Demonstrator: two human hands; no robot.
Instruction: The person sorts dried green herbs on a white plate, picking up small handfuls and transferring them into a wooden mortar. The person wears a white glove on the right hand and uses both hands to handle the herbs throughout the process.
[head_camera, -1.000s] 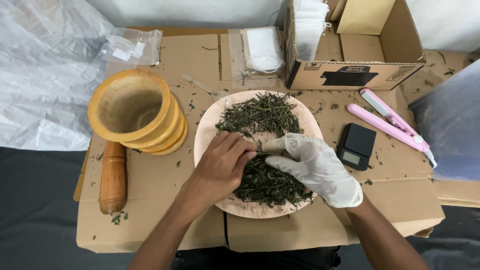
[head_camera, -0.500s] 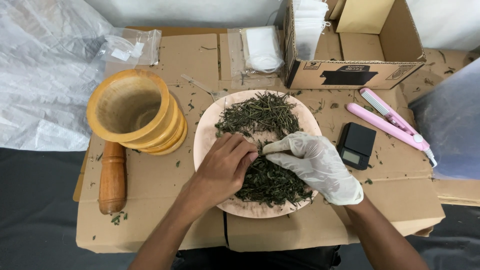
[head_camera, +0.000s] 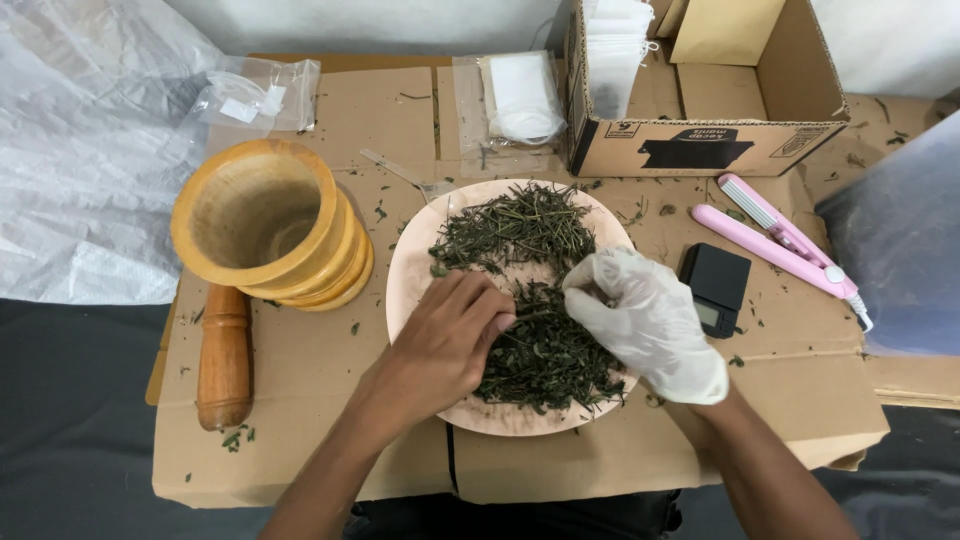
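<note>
My bare left hand and gloved right hand curl their fingers into dried herbs mid-frame, possibly pinching some; I can't tell. Wooden mortar sits left.

Left hand is bare: no glove, no ring, no watch or strap at the wrist, and the forearm is uncovered w/ no sleeve in view down to the bottom edge. Right hand wears a thin white disposable glove, smooth and a bit loose, w/ wrinkles across the back and a cuff that ends at the wrist. Right forearm past the cuff is uncovered too, no sleeve visible.
</note>
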